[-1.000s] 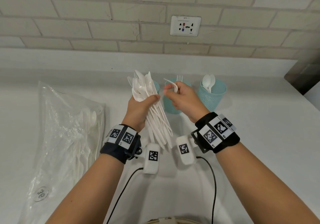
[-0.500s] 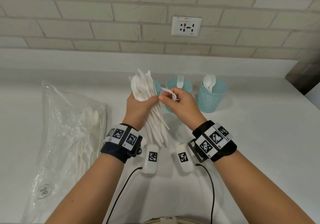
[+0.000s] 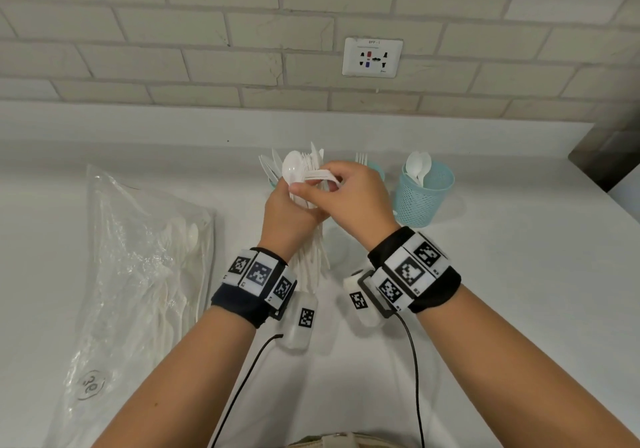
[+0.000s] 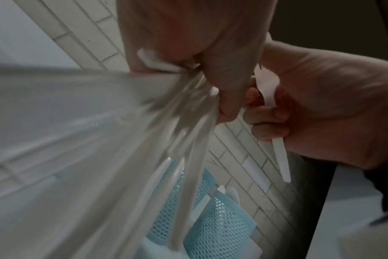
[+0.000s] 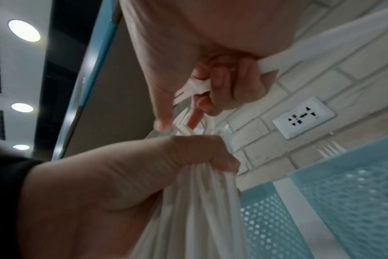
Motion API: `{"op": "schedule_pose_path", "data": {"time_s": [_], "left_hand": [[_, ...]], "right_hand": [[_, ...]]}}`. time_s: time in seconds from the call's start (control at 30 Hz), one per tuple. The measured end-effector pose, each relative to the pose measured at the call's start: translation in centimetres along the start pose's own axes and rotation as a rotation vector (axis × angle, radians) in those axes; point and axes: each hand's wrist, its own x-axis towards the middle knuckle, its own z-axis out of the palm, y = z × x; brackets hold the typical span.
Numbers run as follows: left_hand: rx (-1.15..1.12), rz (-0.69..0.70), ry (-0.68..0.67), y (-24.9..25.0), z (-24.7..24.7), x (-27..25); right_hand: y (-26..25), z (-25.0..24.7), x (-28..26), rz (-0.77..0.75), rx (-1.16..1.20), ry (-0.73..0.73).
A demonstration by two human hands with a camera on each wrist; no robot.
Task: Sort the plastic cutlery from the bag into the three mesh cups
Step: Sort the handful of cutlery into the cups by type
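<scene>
My left hand [image 3: 292,205] grips a bundle of white plastic cutlery [image 3: 304,167] upright above the counter, handles fanning down below the fist [image 5: 199,201]. Right up against it, my right hand [image 3: 322,186] holds a white fork [image 3: 320,174] crosswise in its curled fingers [image 5: 219,82], while its thumb and forefinger touch the top of the bundle. Three teal mesh cups stand behind: the right cup [image 3: 424,193] holds spoons, the middle cup [image 3: 377,170] shows a fork and is mostly hidden by my right hand, and the left cup [image 3: 272,181] is only a sliver behind the bundle.
A clear plastic bag [image 3: 138,257] with more white cutlery lies flat on the white counter [image 3: 519,274] at the left. A brick wall with a socket plate [image 3: 372,57] runs behind the cups. A dark edge [image 3: 609,157] is at the far right.
My right hand has moved left from in front of the middle cup to the bundle, keeping the fork in its fingers. The left hand has stayed in place with the bundle.
</scene>
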Motion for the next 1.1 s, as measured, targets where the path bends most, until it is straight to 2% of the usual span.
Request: {"op": "schedule_pose_path", "data": {"time_s": [0.07,0.27,0.5,0.67,0.9,1.1], "left_hand": [[0.005,-0.010,0.000,0.0,0.1,0.0],[0.050,-0.001,0.012,0.0,0.2,0.2],[0.087,-0.069,-0.014,-0.5,0.2,-0.3],[0.039,-0.108,0.000,-0.4,-0.2,-0.3],[-0.050,-0.134,0.029,0.2,-0.9,0.3],[-0.212,-0.199,-0.038,0.3,-1.5,0.6]], "right_hand": [[-0.5,0.1,0.3,0.016,-0.070,0.000],[-1.6,0.2,0.7,0.025,0.030,0.088],[-3.0,-1.4,2.6,-0.036,0.308,0.235],[-2.3,-4.5,5.6,-0.001,0.426,0.311],[2.1,-4.5,8.3,0.076,0.616,0.326],[4.9,-1.9,8.7,0.131,0.474,0.216]]}}
